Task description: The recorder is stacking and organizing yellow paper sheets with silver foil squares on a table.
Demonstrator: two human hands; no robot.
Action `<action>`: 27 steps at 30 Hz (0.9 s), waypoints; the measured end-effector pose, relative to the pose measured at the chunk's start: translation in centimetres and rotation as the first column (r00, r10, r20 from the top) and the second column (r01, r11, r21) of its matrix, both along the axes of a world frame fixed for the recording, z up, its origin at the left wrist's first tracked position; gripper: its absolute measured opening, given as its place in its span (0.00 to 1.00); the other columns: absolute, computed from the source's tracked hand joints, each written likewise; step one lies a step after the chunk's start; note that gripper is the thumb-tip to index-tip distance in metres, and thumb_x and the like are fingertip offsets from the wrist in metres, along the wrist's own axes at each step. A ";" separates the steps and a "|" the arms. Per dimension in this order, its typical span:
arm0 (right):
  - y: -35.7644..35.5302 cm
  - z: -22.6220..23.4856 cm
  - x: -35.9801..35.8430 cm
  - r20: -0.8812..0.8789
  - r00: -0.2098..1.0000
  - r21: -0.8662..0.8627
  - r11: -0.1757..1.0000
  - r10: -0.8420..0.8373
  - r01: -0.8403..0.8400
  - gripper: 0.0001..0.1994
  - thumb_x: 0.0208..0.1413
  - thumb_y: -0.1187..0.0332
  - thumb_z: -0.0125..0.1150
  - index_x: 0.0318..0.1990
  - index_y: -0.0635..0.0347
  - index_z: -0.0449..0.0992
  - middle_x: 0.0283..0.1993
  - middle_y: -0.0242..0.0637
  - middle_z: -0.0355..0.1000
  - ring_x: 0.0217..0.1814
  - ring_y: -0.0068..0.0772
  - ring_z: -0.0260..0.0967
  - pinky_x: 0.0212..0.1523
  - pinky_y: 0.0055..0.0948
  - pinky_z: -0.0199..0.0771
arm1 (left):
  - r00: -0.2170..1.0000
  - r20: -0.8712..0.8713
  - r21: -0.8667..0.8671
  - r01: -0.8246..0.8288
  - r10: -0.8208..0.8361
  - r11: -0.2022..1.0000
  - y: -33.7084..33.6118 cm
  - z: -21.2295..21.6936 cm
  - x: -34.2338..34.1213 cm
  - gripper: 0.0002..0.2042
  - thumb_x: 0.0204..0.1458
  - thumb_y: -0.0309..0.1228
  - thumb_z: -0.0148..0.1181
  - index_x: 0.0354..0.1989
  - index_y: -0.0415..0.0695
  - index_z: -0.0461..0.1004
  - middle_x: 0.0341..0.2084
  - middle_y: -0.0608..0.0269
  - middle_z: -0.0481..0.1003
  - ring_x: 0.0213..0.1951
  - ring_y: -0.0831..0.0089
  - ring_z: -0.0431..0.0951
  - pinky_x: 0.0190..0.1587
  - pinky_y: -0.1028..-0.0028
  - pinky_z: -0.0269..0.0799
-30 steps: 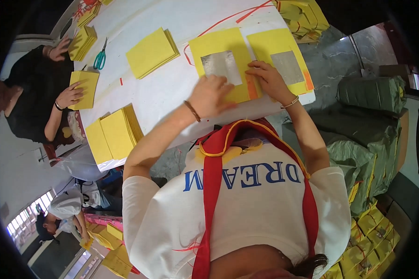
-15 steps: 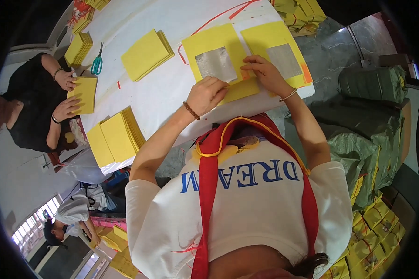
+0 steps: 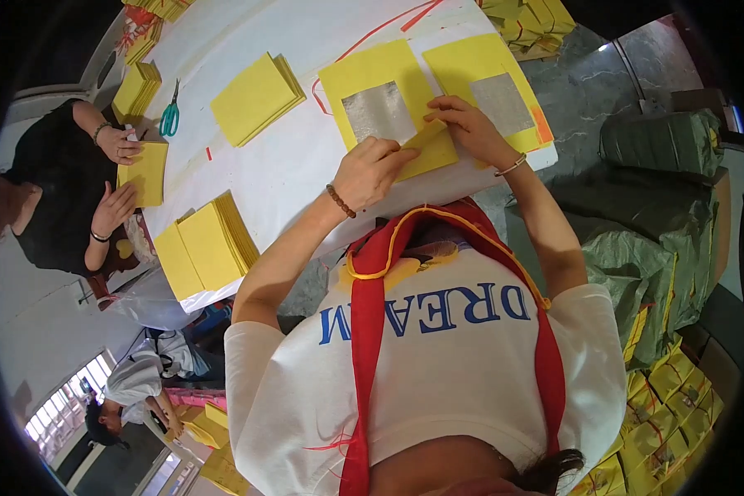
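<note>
Evidently both hands share one yellow sheet, which lies flat near the front edge of the white table, straight before the wearer, where either hand reaches it with the elbow bent. The left hand has thumb and fingers drawn together, seemingly pinching the left end of a turned-up edge at the sheet's near side. The right hand has its fingers curled over the other end; its thumb side is hidden, so whether it pinches or merely presses cannot be told. Holding the two ends apart probably lets the edge rise evenly rather than skew. A silver panel lies on the sheet just beyond the fingers, face up and largely uncovered.

Just right of it, a second sheet bears its own silver panel and lies open beside the right wrist, presumably to be within easy reach. A stack of yellow paper sits farther left, apart from the hands, perhaps to leave working room. Teal-handled scissors lie beyond it, nearer a co-worker, whose hands rest on another yellow bundle at the table's left side.
</note>
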State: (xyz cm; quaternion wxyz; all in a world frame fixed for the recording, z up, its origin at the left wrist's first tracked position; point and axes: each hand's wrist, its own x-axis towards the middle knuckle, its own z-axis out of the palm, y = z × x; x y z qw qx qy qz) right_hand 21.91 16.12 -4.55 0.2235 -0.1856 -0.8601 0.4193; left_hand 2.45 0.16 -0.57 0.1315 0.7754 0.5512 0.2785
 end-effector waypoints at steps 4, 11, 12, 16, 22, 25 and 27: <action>0.1 -0.1 0.0 -0.004 1.000 -0.047 0.999 0.002 -0.002 0.17 0.47 0.83 0.47 0.42 0.57 0.76 0.52 0.39 0.67 0.55 0.39 0.65 0.54 0.30 0.66 | 0.989 -0.134 -0.034 0.066 -0.070 0.997 0.0 0.9 0.3 0.21 0.41 0.34 0.63 0.47 0.50 0.72 0.37 0.62 0.69 0.36 0.63 0.68 0.40 0.69 0.68; 0.0 0.0 0.0 -0.005 1.000 -0.084 0.996 0.005 -0.005 0.18 0.46 0.84 0.47 0.42 0.57 0.77 0.52 0.38 0.67 0.55 0.39 0.65 0.54 0.29 0.66 | 0.992 -0.078 -0.043 0.095 -0.098 0.995 0.3 0.2 -0.5 0.23 0.38 0.37 0.66 0.46 0.48 0.72 0.37 0.60 0.69 0.38 0.62 0.69 0.39 0.68 0.68; 0.1 0.0 0.0 -0.005 1.000 -0.089 0.996 0.002 -0.003 0.18 0.46 0.84 0.47 0.42 0.58 0.77 0.52 0.38 0.67 0.55 0.39 0.65 0.54 0.30 0.66 | 0.992 -0.074 -0.038 0.095 -0.097 0.995 0.3 0.3 -0.4 0.23 0.38 0.37 0.66 0.46 0.48 0.72 0.37 0.60 0.69 0.37 0.62 0.69 0.39 0.68 0.68; 0.1 0.1 0.0 0.006 1.000 -0.083 0.997 0.001 0.000 0.18 0.46 0.84 0.47 0.42 0.58 0.77 0.52 0.39 0.67 0.55 0.39 0.64 0.55 0.30 0.65 | 0.989 -0.114 -0.030 0.094 -0.097 0.995 0.2 0.5 -0.2 0.22 0.39 0.36 0.66 0.46 0.47 0.72 0.37 0.60 0.69 0.37 0.62 0.70 0.39 0.68 0.69; 0.2 0.2 0.0 0.048 0.998 -0.137 0.990 0.028 -0.021 0.20 0.47 0.86 0.44 0.45 0.59 0.76 0.55 0.36 0.65 0.59 0.35 0.61 0.58 0.27 0.60 | 0.994 -0.025 -0.031 0.106 -0.107 0.994 0.5 0.3 -0.7 0.19 0.42 0.31 0.63 0.47 0.47 0.72 0.37 0.59 0.70 0.37 0.62 0.70 0.38 0.67 0.69; 0.2 -0.1 0.0 0.031 0.999 -0.157 0.987 0.019 -0.014 0.20 0.47 0.86 0.43 0.45 0.60 0.76 0.55 0.36 0.64 0.59 0.35 0.60 0.58 0.27 0.60 | 0.995 -0.043 -0.029 0.086 -0.087 0.996 0.3 0.0 -0.9 0.19 0.41 0.28 0.60 0.47 0.49 0.72 0.37 0.62 0.70 0.36 0.65 0.70 0.39 0.69 0.69; 0.2 0.2 0.1 0.036 0.999 -0.165 0.986 0.024 -0.017 0.20 0.47 0.86 0.43 0.45 0.60 0.75 0.55 0.36 0.64 0.60 0.34 0.60 0.58 0.26 0.60 | 0.994 -0.074 0.005 0.079 -0.078 0.997 0.1 -0.2 -0.5 0.20 0.41 0.27 0.59 0.47 0.50 0.73 0.37 0.62 0.70 0.36 0.66 0.70 0.39 0.70 0.70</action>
